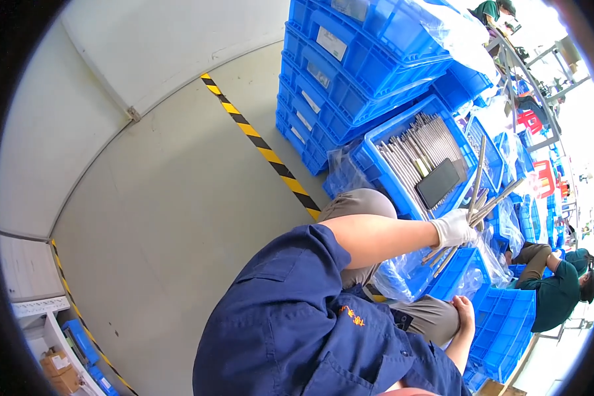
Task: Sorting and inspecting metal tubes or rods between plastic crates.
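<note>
My left hand [455,228], in a white glove, is closed around several slim metal rods [476,191] that fan out at different angles. It is above the edge of an open blue crate [374,142]. Inside that crate, more metal rods [408,155] lie side by side in a row. A black smartphone [438,183] rests on top of them. My right hand [465,313], bare, lies on my knee beside its grey trouser leg with no object visible in it. Its fingers show only in part and look laid over the knee.
Blue crates [350,72] are stacked high beyond my left knee, with more blue crates [501,323] to the right. Clear plastic bags [396,274] hang around them. Black-and-yellow tape [264,148] crosses the grey floor. A person in dark green [558,297] sits bent over on the right.
</note>
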`<state>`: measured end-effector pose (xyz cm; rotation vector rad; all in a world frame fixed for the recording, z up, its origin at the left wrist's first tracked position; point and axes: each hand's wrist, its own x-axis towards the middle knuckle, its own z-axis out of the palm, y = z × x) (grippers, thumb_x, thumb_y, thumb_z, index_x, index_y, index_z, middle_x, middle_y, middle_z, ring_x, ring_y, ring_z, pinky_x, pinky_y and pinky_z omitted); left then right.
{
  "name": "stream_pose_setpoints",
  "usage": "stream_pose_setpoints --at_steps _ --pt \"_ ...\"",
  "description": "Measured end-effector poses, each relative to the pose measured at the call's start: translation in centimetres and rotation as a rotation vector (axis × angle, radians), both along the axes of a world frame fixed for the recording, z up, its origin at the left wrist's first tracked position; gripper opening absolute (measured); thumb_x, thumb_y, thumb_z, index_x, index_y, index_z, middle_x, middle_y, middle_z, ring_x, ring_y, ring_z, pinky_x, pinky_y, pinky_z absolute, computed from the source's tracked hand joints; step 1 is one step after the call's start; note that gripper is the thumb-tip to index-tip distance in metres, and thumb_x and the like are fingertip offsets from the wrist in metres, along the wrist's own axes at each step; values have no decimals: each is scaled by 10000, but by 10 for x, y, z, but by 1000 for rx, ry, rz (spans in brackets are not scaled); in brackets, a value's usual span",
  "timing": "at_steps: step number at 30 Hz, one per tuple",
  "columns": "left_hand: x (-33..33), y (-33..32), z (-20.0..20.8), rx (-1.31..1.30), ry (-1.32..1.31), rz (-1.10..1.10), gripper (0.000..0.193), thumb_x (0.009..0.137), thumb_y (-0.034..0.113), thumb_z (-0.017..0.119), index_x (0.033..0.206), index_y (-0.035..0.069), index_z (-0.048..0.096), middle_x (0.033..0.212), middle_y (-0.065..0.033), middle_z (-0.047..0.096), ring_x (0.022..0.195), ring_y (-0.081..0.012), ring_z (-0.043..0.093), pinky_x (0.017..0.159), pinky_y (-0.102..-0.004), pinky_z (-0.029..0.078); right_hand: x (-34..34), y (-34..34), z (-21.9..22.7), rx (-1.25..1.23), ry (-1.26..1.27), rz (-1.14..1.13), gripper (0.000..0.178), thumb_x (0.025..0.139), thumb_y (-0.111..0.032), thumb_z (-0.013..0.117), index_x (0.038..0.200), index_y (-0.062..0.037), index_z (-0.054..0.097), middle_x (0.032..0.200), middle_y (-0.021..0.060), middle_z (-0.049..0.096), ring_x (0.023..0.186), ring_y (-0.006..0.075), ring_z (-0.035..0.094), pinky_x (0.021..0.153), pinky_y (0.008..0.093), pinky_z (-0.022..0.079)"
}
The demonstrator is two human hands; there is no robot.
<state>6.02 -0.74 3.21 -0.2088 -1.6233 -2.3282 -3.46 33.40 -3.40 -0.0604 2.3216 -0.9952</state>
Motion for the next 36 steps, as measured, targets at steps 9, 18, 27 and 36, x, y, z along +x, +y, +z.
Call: stream_pose_setpoints --at_steps 9,18,27,36 --pt "-3 3 -4 -70 -30 17 128 676 86 531 802 67 515 636 -39 486 594 -124 471 559 -263 404 1 3 -1 68 57 28 168 778 -177 551 800 -10 551 687 62 584 612 129 540 591 234 428" --pt "-4 2 -5 -26 -32 13 103 688 77 542 787 73 512 635 -13 483 596 -93 460 544 -254 402 1 0 0 -16 -18 -11 157 792 -170 551 813 -16 532 696 74 588 627 137 554 594 243 441" --pt "6 -2 -4 -1 -122 -49 149 697 86 542 834 57 494 637 -6 469 574 -89 467 524 -245 404 20 -18 9 63 61 -5 178 771 -183 556 770 -5 547 672 69 578 610 130 536 583 247 426" --pt "-5 6 1 -2 -223 -131 179 706 57 542 879 65 496 672 -13 473 588 -100 489 537 -244 426 14 -15 17 15 55 -56 155 748 -152 570 767 -1 544 684 90 592 616 147 551 588 266 439"
